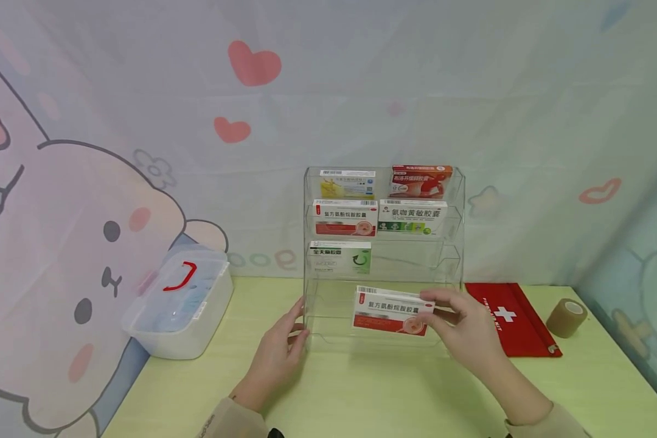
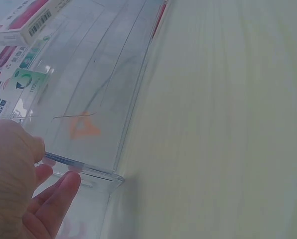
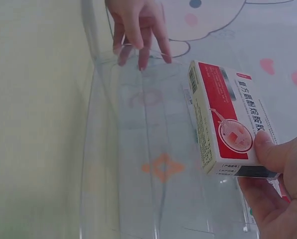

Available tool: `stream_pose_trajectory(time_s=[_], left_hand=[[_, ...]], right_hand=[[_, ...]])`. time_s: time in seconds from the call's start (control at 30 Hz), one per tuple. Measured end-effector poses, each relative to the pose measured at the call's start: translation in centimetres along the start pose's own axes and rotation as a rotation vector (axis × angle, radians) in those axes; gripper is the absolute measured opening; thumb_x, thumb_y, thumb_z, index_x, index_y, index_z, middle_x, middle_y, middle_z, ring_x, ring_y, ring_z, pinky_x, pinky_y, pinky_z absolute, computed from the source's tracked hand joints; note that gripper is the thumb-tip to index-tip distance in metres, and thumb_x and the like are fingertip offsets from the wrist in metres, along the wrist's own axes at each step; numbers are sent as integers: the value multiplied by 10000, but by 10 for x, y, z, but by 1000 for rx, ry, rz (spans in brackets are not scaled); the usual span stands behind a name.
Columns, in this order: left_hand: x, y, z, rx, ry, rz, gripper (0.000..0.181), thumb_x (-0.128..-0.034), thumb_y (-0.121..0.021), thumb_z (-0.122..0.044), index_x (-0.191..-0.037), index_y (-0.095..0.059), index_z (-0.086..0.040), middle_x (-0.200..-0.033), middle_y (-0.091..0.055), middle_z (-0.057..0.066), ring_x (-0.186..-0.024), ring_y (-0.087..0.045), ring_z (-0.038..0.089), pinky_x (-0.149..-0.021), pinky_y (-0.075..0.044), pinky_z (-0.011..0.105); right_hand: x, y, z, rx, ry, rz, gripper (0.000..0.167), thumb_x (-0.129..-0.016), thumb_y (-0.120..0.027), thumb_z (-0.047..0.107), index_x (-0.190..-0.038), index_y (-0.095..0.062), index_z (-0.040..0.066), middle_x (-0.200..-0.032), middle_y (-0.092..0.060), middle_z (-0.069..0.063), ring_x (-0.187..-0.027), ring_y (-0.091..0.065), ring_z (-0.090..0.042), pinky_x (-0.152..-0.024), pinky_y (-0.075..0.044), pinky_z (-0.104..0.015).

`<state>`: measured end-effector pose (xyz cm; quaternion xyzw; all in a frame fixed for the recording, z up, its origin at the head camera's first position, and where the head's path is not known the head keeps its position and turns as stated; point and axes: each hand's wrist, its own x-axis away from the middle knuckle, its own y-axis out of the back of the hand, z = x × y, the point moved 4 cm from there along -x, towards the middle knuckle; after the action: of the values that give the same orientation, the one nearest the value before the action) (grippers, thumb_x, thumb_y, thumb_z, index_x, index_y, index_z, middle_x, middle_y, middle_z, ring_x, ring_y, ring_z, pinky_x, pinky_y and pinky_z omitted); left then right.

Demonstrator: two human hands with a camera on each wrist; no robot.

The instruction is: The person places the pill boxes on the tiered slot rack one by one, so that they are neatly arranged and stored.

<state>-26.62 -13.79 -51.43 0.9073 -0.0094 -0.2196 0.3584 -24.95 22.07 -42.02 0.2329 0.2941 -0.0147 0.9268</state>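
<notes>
A clear tiered rack [image 1: 328, 328] stands on the table, with medicine boxes on its upper tiers. My right hand [image 1: 465, 328] pinches a white-and-red medicine box [image 1: 390, 321] by its right end, thumb in front and fingers behind. The box is slightly tilted before the lowest tier; the right wrist view shows this box [image 3: 225, 114] above the clear shelf. At the rack's left side, my left hand [image 1: 278, 347] touches the outer panel with its fingertips. In the left wrist view, these fingers [image 2: 59, 199] are extended against the clear side.
Left of the rack is a white lidded bin [image 1: 183, 304] with a red handle. A red first-aid pouch [image 1: 517, 334] lies to the right, beside a tan bandage roll [image 1: 566, 317]. A printed cloth [image 1: 361, 79] hangs behind the table.
</notes>
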Motion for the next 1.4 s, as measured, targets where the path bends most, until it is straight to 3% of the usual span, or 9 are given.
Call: stream_pose_trajectory(time_s=[0.1,0.2,0.33,0.53,0.63,0.87,1.23,1.4], left_hand=[[0,0,0,-2,0,1,739,-1086,-676,-57,-1738,-343,-160,-1529,-655,181,-1212,-775,302,-949,-710,298],[0,0,0,-5,0,1,735,-1086,-676,-59,-1736,-347,-153,-1522,-656,187,-1211,-777,306,-946,-711,299],[0,-1,0,-8,-3,0,734,-1084,-678,-55,-1734,-350,-146,-1514,-659,194,-1207,-779,310,-942,-712,299],[0,-1,-1,0,-19,-2,734,-1084,-676,-52,-1734,-349,-145,-1507,-657,214,-1201,-779,309,-953,-711,304],[0,-1,-1,-6,-23,0,728,-1088,-673,-57,-1733,-347,-139,-1516,-650,215,-1206,-776,309,-952,-711,304],[1,-2,1,-30,-15,8,721,-1093,-669,-68,-1733,-342,-127,-1543,-637,192,-1219,-770,304,-947,-710,291],[1,-1,2,-26,-5,6,719,-1091,-671,-65,-1731,-350,-127,-1543,-641,177,-1219,-770,292,-956,-707,292],[1,-1,0,-20,-4,7,723,-1089,-673,-63,-1732,-350,-134,-1543,-641,180,-1220,-769,294,-953,-708,292]], right_hand=[[-10,10,2,6,42,-44,412,-825,-907,-71,-1205,-798,44,-1202,-767,-126,-1031,-700,140,-879,-635,-81],[-21,18,3,28,73,-73,410,-816,-910,-81,-1194,-795,26,-1184,-764,-143,-1025,-672,187,-870,-623,-61],[-37,28,6,66,85,-115,391,-830,-909,-58,-1193,-794,32,-1188,-767,-153,-1011,-650,218,-856,-585,-10],[-57,44,8,15,70,-187,348,-856,-876,-94,-1185,-781,-31,-1219,-706,-115,-1038,-663,215,-899,-583,-20],[-66,50,8,38,67,-204,331,-873,-865,-88,-1187,-772,-50,-1230,-687,-113,-1046,-644,211,-913,-562,-7],[-83,59,1,86,58,-207,328,-895,-861,-60,-1211,-775,-47,-1265,-701,-180,-1037,-618,204,-930,-533,10],[-102,58,2,132,89,-158,285,-912,-868,-8,-1189,-798,-1,-1255,-734,-157,-1065,-579,200,-943,-523,28],[-105,55,-5,154,39,-121,262,-934,-854,7,-1188,-793,12,-1294,-725,-140,-1124,-625,83,-941,-518,38]])
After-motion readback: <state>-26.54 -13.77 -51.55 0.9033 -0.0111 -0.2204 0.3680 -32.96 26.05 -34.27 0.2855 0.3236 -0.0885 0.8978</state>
